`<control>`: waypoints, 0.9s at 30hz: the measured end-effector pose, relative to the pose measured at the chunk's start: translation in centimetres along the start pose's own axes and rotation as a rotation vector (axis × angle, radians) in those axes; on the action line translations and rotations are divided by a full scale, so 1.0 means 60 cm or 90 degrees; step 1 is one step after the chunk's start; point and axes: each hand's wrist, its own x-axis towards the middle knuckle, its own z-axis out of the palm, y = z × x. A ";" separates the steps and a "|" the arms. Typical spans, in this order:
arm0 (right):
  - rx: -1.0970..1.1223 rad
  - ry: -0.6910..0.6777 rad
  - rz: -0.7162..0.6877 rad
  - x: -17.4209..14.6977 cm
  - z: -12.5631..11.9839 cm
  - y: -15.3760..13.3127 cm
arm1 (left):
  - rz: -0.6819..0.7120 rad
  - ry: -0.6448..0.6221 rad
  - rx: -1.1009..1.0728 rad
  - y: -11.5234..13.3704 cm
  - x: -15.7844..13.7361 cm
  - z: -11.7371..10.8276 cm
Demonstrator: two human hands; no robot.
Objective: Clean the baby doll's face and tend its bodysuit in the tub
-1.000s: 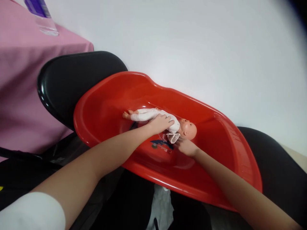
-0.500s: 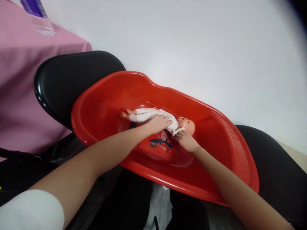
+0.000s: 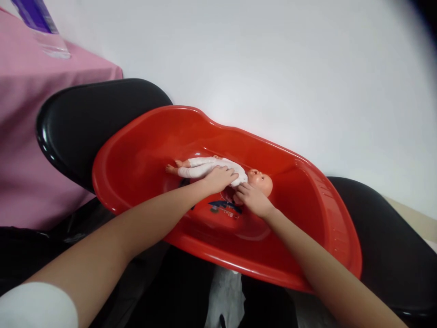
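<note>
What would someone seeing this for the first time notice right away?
A big red plastic tub fills the middle, resting across two black chair seats. In its bottom lies a baby doll in white clothes, head to the right. The left hand lies on its body and the right hand touches it near the neck. A pink cloth covers the far left.

The left hand [image 3: 220,177] covers the doll's [image 3: 201,166] belly, the right hand [image 3: 251,200] hides its near shoulder; bottle [image 3: 43,27] far left cut off (label unreadable).
</note>
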 end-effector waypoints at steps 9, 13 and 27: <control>0.006 0.036 0.039 -0.011 -0.030 0.007 | 0.028 0.042 0.012 -0.008 -0.007 0.017; -0.075 0.094 0.178 -0.015 -0.068 0.019 | 0.026 0.037 0.008 -0.010 -0.007 0.016; -0.078 -0.008 0.171 -0.029 -0.033 0.019 | 0.021 0.026 -0.002 -0.012 -0.005 0.018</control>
